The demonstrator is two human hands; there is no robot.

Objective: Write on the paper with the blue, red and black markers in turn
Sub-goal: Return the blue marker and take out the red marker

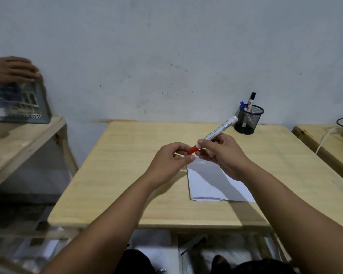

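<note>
My right hand (222, 155) grips the white barrel of the red marker (218, 132), which slants up to the right above the table. My left hand (172, 161) pinches its red cap (192, 150) at the lower end; the cap sits on the marker. A white sheet of paper (212, 184) lies on the wooden table (127, 175) right below my hands, partly hidden by my right hand and forearm. The blue marker (243, 106) and the black marker (251, 98) stand in a black mesh cup (248, 121) at the table's back right.
Another person's hand (14, 69) rests on a dark framed picture (18, 103) atop a wooden shelf (18, 143) at the left. A second table (329, 143) with a white cable (325, 139) stands at the right. A pale wall rises behind.
</note>
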